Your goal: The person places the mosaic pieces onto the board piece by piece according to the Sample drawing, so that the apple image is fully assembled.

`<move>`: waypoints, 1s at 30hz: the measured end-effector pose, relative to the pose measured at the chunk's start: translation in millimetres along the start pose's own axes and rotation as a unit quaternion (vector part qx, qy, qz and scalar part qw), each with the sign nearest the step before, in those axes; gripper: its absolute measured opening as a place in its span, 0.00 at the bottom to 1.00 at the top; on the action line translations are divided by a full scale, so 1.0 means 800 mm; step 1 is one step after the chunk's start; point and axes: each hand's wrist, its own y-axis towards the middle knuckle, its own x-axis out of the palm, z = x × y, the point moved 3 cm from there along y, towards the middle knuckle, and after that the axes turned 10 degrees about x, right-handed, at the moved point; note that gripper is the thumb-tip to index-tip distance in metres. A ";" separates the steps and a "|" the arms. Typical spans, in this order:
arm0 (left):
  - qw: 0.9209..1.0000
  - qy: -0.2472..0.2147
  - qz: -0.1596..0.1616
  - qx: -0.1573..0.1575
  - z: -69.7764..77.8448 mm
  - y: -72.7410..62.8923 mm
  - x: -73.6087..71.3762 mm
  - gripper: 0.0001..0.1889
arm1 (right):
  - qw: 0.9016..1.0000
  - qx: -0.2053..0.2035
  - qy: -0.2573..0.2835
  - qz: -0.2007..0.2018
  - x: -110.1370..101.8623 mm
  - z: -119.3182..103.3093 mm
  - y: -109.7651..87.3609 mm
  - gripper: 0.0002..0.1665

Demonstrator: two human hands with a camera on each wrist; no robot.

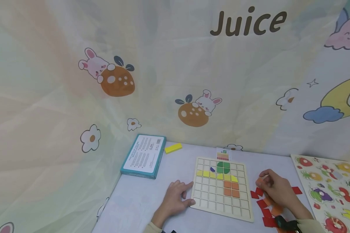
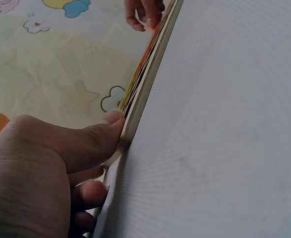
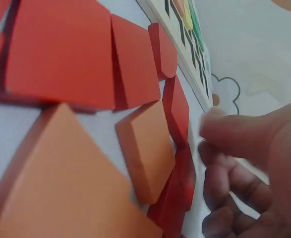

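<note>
My left hand (image 1: 176, 195) touches the left edge of a square wooden grid board (image 1: 204, 198) with forefinger and thumb, its other fingers bent. In the left wrist view the thumb (image 2: 98, 141) presses on the board's side near a corner. Green (image 1: 223, 167), yellow (image 1: 213, 174) and orange tiles (image 1: 231, 189) fill some squares, with a small blue piece (image 1: 212, 169) beside the green. Right of the board, my right hand (image 1: 275, 188) pinches an orange tile (image 1: 259, 181) above loose red tiles (image 1: 262, 204) and orange ones (image 3: 147, 148). The held tile is hidden in the right wrist view.
A small pattern card (image 1: 223, 154) lies at the board's far edge. A blue-edged box (image 1: 143, 156) and a yellow strip (image 1: 173, 148) lie at the back left. On the right is a fruit picture board (image 1: 328, 194). Behind the table hangs a printed cloth (image 1: 154, 113).
</note>
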 end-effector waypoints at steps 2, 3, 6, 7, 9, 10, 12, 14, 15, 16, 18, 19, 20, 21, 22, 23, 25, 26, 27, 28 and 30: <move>1.000 -0.003 0.002 -0.001 0.001 0.000 -0.001 0.36 | 1.000 -0.005 0.004 0.014 0.001 0.000 -0.001 0.23; 1.000 -0.004 0.002 -0.002 0.002 0.000 -0.001 0.36 | 1.000 -0.005 0.006 0.020 0.001 0.000 -0.001 0.23; 1.000 -0.005 0.003 -0.003 0.003 0.000 -0.002 0.36 | 0.999 -0.002 0.023 0.035 0.002 -0.006 -0.001 0.23; 1.000 -0.005 0.003 -0.003 0.003 0.000 -0.002 0.36 | 0.999 0.002 0.033 0.035 0.003 -0.008 -0.002 0.23; 1.000 -0.003 0.003 -0.002 0.003 0.000 -0.002 0.36 | 0.998 0.012 0.052 0.027 0.007 -0.015 -0.002 0.25; 1.000 -0.003 0.003 -0.001 0.003 0.000 -0.002 0.36 | 0.998 0.017 0.063 0.020 0.009 -0.020 -0.003 0.25; 1.000 -0.003 0.002 -0.002 0.004 0.000 -0.002 0.36 | 0.997 0.026 0.079 0.004 0.016 -0.029 -0.004 0.27; 1.000 -0.004 0.002 -0.001 0.004 0.000 -0.002 0.36 | 0.996 0.031 0.089 -0.007 0.024 -0.038 -0.005 0.27; 1.000 -0.005 0.002 -0.001 0.005 0.000 -0.002 0.36 | 0.996 0.030 0.089 -0.008 0.027 -0.043 -0.006 0.27; 1.000 -0.006 0.002 -0.002 0.005 0.000 -0.002 0.36 | 0.995 0.029 0.092 -0.010 0.030 -0.049 -0.006 0.27; 1.000 -0.007 0.002 -0.002 0.005 0.000 -0.002 0.36 | 0.996 0.018 0.090 -0.006 0.037 -0.060 -0.007 0.26; 1.000 -0.007 0.003 -0.001 0.005 0.000 -0.002 0.36 | 0.996 0.011 0.089 -0.003 0.041 -0.066 -0.008 0.25; 1.000 -0.008 0.004 0.000 0.005 0.000 -0.002 0.36 | 0.996 0.003 0.086 0.001 0.045 -0.071 -0.008 0.24; 1.000 -0.007 0.004 0.000 0.005 0.000 -0.002 0.36 | 0.996 -0.008 0.084 0.007 0.048 -0.077 -0.008 0.23; 1.000 -0.007 0.005 0.001 0.005 0.000 -0.002 0.36 | 0.996 -0.020 0.082 0.012 0.052 -0.082 -0.009 0.23; 1.000 -0.007 0.006 0.002 0.005 0.000 -0.002 0.36 | 0.996 -0.028 0.079 0.016 0.056 -0.087 -0.009 0.22; 1.000 -0.007 0.007 0.003 0.005 0.000 -0.002 0.36 | 0.996 -0.037 0.078 0.017 0.064 -0.095 -0.009 0.21; 1.000 -0.008 0.007 0.002 0.005 0.000 -0.002 0.36 | 0.996 -0.040 0.079 0.015 0.067 -0.100 -0.008 0.21; 1.000 -0.008 0.006 0.001 0.005 0.000 -0.002 0.36 | 0.996 -0.043 0.081 0.011 0.070 -0.104 -0.008 0.21; 1.000 -0.008 0.006 0.000 0.005 -0.001 -0.002 0.36 | 0.996 -0.044 0.080 0.006 0.073 -0.107 -0.008 0.20; 1.000 -0.007 0.005 -0.002 0.005 -0.001 -0.002 0.36 | 0.995 -0.045 0.084 -0.007 0.078 -0.114 -0.007 0.19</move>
